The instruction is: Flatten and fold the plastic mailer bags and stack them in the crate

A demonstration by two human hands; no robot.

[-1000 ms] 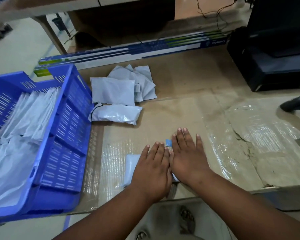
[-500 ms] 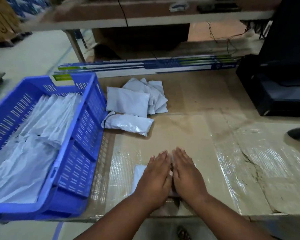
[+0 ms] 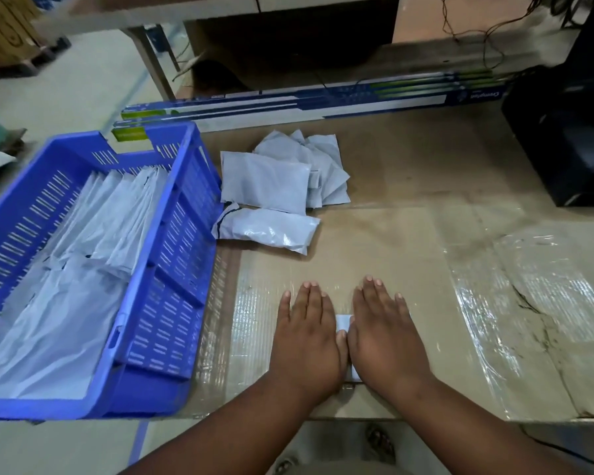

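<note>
At the lower centre of the frame both hands lie flat, palms down, fingers straight and together, side by side on one mailer (image 3: 343,324) at the near edge of the bench (image 3: 408,269). The left hand (image 3: 307,341) and right hand (image 3: 384,334) grasp nothing; they press, and only a small pale strip of the bag shows in the gap between them, with another sliver near the wrists. I judge that the spread palms are there to drive the air out and hold the bag flat, since thin plastic springs back unless weighted. Working at the near edge keeps the bag within easy reach and just right of the crate (image 3: 172,303), which fills the left of the frame. The crate stands open, with flat mailers lying in its near part and folded ones leaning in a row farther back; its place beside the hands probably shortens the carry. Beyond the hands, at centre frame, a loose pile (image 3: 278,190) of puffy, unflattened mailers waits just beside the crate's right wall. At the far edge long blue-and-white boxes (image 3: 306,108) lie across the bench.
</note>
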